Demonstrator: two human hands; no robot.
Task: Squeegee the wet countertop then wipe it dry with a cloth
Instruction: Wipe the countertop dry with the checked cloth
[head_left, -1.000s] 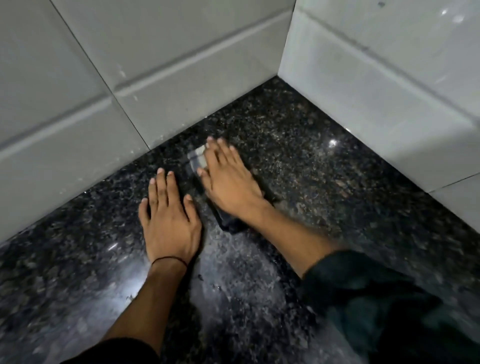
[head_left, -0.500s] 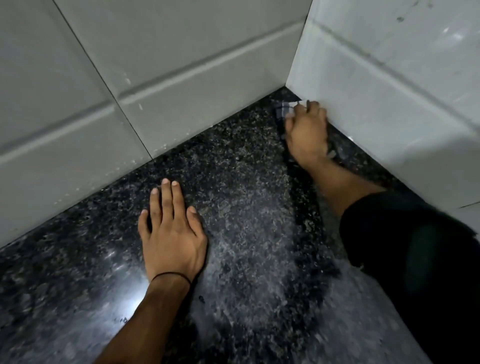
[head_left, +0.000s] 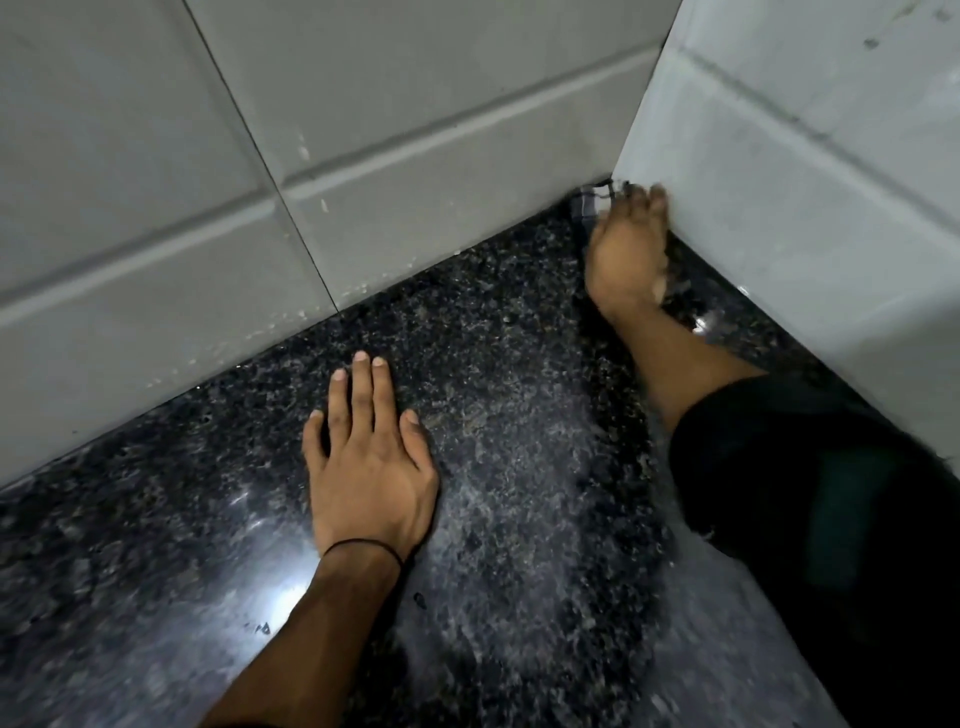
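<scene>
The countertop is black speckled granite with a dull, smeared patch running down its middle. My right hand presses a checked cloth into the far corner where the two tiled walls meet; only a small grey-and-white edge of the cloth shows past my fingertips. My left hand lies flat on the stone with its fingers apart, holding nothing, a thin black band around its wrist. No squeegee is in view.
Grey-white tiled walls close the counter off at the back and on the right. A bright light reflection shines on the stone near my left wrist. My dark sleeve covers the right part of the counter.
My right hand has swept the cloth from beside my left hand up and right into the wall corner. My left hand has stayed flat in place.
</scene>
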